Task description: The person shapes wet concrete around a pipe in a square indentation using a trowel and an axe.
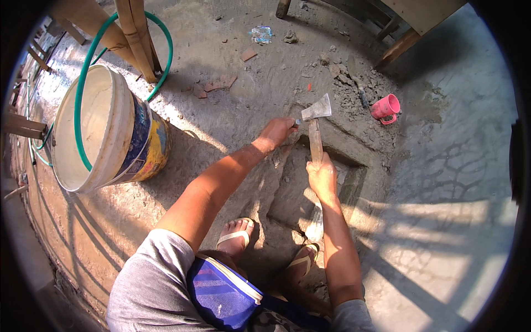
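My right hand (323,176) is wrapped round the wooden handle of a hatchet (315,138). Its metal head, with a flared blade, points up and away from me. Close beside the head, my left hand (278,133) is closed round something slim; only a short dark tip shows by the hatchet head, and its kind is hidden. Both hands are over a rectangular recess (287,193) in the rough grey floor. Inside the recess, near my right forearm, lies a pale, narrow piece (315,221) that I cannot make out.
A large bucket (119,133) stands at the left, a green hose (83,105) looped over it beside wooden posts (135,39). A pink mug (385,108) lies on its side near rubble (345,77) at the right. Smooth grey cement (448,166) lies beyond. My sandalled feet (235,238) are at the near edge.
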Available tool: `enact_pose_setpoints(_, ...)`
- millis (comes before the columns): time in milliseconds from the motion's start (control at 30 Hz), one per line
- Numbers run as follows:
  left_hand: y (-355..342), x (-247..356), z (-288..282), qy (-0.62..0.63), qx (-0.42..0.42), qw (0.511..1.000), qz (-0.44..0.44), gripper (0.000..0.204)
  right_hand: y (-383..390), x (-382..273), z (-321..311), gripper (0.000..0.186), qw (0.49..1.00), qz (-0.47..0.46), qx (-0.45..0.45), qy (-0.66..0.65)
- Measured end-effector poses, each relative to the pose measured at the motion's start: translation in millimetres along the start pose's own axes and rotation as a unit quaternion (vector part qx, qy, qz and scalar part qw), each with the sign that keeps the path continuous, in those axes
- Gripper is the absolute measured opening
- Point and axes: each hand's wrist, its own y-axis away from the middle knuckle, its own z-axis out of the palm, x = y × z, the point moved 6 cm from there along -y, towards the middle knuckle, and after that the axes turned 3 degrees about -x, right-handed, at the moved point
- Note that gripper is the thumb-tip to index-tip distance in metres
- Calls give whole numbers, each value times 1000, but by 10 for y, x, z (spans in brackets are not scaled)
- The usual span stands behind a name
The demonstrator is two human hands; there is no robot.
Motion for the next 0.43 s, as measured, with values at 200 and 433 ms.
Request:
enact_pose_setpoints(200, 41, -195, -12, 18, -7, 998, -51, 12, -108, -960, -1239, 27, 955, -5, 183, -235)
enact_pose_setpoints(433, -93, -104, 48, 26, -8, 997, -67, 13, 129, -1274, -1520, 42, 814, -187, 463, -298)
